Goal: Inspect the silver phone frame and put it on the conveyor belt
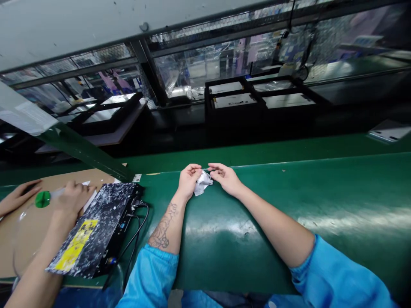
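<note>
Green belting covers the conveyor (289, 205) in front of you, and both of your forearms lie stretched across it in blue sleeves. Your left hand (189, 179) and right hand (225, 177) meet near the far edge of the belt, each pinching a small crumpled white wrapper (203, 183) between fingertips and thumb. The wrapper sits between the two hands, just above the belt surface; whether it touches the belt cannot be told.

To your left, a flat black box (99, 226) with a speckled top and a yellow label (76, 244) rests on a sheet of cardboard (19, 239), black cables trailing from its near end. Another person's hand (72, 196) is on the cardboard just beside the box, near a green round piece (42, 199). Black trays (257, 100) stand behind the belt.
</note>
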A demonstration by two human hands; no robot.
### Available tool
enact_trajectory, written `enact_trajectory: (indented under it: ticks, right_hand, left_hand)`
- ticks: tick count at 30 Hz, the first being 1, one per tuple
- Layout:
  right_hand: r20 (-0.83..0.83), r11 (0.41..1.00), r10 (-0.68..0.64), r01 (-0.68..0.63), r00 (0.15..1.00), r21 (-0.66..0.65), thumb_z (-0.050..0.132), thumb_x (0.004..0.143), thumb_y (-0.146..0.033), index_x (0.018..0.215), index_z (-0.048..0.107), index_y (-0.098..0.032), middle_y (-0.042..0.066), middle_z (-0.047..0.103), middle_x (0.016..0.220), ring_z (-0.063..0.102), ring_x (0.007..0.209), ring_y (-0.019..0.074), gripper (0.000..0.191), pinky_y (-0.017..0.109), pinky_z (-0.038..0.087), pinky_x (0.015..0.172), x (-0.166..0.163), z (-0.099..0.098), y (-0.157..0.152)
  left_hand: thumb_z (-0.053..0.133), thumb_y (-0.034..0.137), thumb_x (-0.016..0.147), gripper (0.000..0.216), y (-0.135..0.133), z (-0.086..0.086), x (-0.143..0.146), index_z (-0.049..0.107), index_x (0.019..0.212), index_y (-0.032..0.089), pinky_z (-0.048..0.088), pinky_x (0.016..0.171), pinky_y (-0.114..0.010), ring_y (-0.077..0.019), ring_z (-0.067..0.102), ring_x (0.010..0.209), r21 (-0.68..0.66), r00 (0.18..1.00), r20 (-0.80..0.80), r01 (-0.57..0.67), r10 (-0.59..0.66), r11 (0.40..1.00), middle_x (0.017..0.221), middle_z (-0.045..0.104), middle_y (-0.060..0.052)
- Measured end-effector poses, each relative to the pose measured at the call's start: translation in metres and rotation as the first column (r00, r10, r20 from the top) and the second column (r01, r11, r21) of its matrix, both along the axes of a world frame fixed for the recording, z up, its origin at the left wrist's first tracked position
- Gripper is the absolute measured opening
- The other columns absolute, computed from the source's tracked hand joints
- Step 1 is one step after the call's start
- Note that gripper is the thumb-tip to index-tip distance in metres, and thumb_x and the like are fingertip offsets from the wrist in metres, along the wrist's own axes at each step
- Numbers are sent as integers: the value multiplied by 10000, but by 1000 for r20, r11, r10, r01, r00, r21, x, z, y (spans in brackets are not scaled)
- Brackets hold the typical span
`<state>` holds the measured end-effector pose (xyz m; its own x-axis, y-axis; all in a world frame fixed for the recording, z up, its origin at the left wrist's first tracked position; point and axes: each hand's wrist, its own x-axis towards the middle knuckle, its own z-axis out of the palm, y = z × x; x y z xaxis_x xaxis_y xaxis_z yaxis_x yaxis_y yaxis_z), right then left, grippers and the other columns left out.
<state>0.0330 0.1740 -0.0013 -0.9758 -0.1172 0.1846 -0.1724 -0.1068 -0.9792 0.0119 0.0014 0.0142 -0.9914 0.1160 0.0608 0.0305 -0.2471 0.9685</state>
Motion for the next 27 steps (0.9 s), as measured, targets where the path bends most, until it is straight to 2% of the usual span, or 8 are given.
enact_trajectory:
  ticks: [3,6,9,13,15,18,21,27]
  right_hand:
    - [-42,998,-10,13,999,66,793,734,-472,1238,653,-192,106,654,1183,582,745,144,593,277,491,614,2,0,1]
    - [-54,990,25,-18,998,138,761,764,-478,1002,730,-166,73,698,936,567,686,152,394,279,469,606,3,1,1]
    - [-40,990,22,-17,999,138,706,804,-515,827,712,-162,59,685,786,590,692,178,354,300,480,653,4,2,2]
    - [-43,992,-32,37,999,121,683,814,-537,815,686,-167,58,681,797,598,717,188,369,311,479,683,2,2,3]
    - [-46,993,-41,46,998,112,684,809,-540,818,677,-168,60,682,823,605,744,191,372,313,484,708,2,1,3]
    - [-44,993,-59,63,997,102,679,805,-546,812,656,-172,56,671,816,601,750,191,375,310,479,703,2,1,3]
    - [-40,990,-92,96,995,99,668,807,-534,792,626,-178,42,643,771,575,715,182,359,301,456,666,1,-1,3]
    - [-18,995,-75,76,997,59,672,801,-544,787,591,-186,30,618,750,550,683,169,367,285,449,626,-2,-3,3]
  left_hand:
    - [899,476,594,508,1,4,3,632,873,147,420,554,-207,-104,532,580,-42,999,11,37,-37,998,696,609,-6]
    - [890,489,603,520,2,5,5,632,895,144,425,548,-209,-105,534,574,-75,998,11,57,-56,996,702,617,-10]
    - [866,519,634,562,3,6,5,636,981,143,449,566,-217,-112,559,591,-105,998,11,70,-69,992,744,642,-25]
    - [921,461,571,659,3,6,5,658,1075,127,503,616,-251,-165,630,669,-175,987,42,161,-156,971,818,690,-71]
    - [943,406,550,648,2,5,5,678,1067,117,490,605,-239,-161,621,661,-210,983,47,186,-180,960,784,684,-64]
    - [937,373,578,593,-1,4,5,696,1058,123,412,543,-192,-102,522,564,-240,987,24,159,-158,958,660,603,3]
    - [930,371,591,572,-2,3,4,701,1058,133,382,520,-185,-87,478,538,-246,990,10,139,-141,959,628,554,29]
    - [915,383,608,544,-1,0,3,716,1049,135,420,543,-202,-112,539,581,-238,988,32,152,-149,959,689,625,-17]
